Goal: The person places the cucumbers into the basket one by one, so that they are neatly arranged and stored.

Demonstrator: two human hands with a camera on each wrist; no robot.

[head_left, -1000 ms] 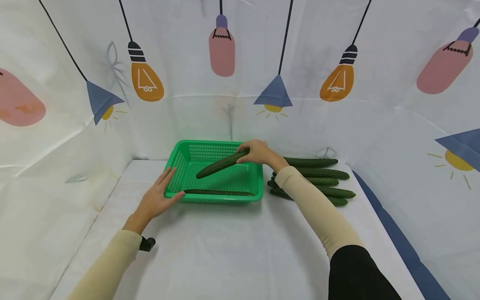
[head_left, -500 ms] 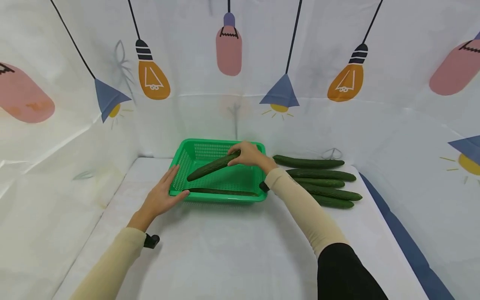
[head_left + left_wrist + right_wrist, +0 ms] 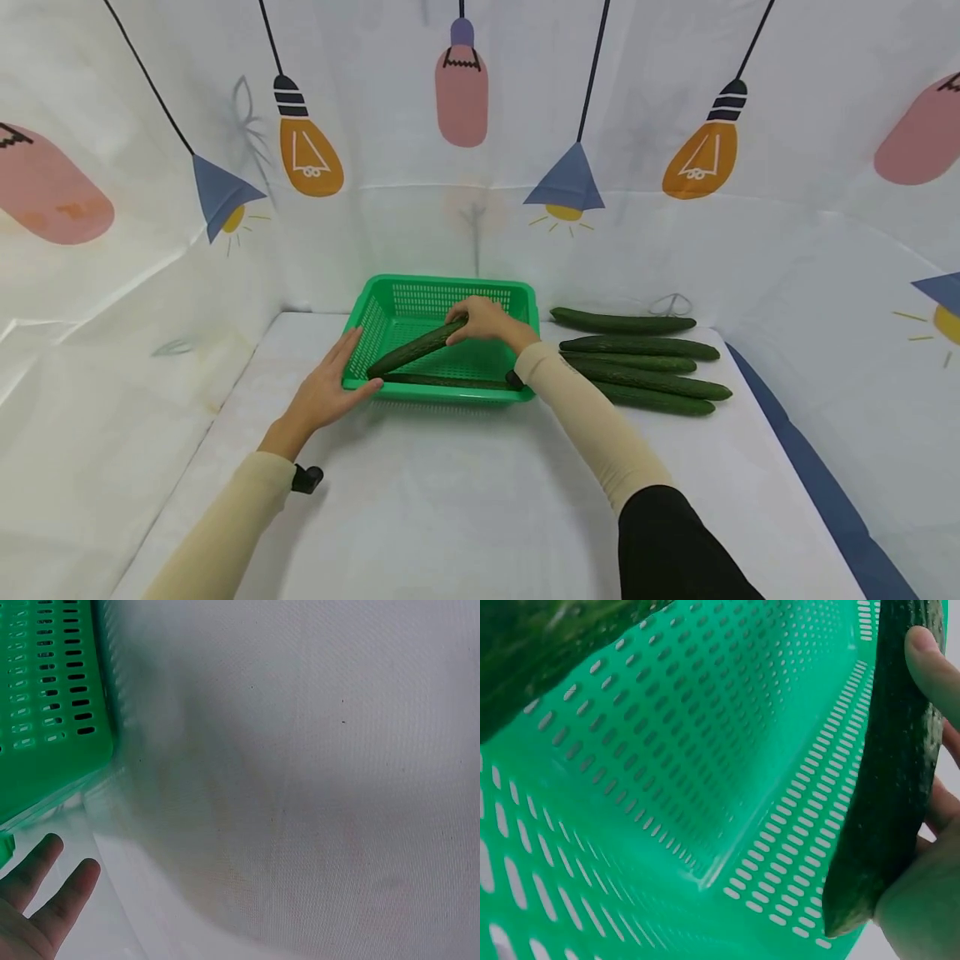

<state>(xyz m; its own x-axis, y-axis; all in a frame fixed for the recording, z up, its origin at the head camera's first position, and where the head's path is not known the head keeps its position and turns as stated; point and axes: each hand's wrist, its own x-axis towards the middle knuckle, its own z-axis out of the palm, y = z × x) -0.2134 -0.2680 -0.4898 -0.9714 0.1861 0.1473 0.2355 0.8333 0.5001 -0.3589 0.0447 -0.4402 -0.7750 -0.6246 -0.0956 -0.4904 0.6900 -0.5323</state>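
A green perforated plastic basket [image 3: 442, 393] stands at the table's back. My right hand [image 3: 486, 321] grips a cucumber [image 3: 412, 352] by one end inside it, the other end slanting down to the basket's front left corner. The right wrist view shows thumb and fingers around that cucumber [image 3: 889, 765]. Along the basket's front wall lies a second cucumber [image 3: 450, 382]. My left hand [image 3: 327, 390] rests on the basket's left front corner with spread, straight fingers; two of its fingers [image 3: 67, 900] show beside the basket in the left wrist view.
Several cucumbers [image 3: 637, 344] lie side by side on the white table [image 3: 450, 500] to the right of the basket. A white curtain [image 3: 405, 225] printed with lamps hangs behind and around the table.
My right hand has moved left and down with its cucumber, lowering it into the basket. The left hand stays at the basket's corner. The head view has shifted slightly.
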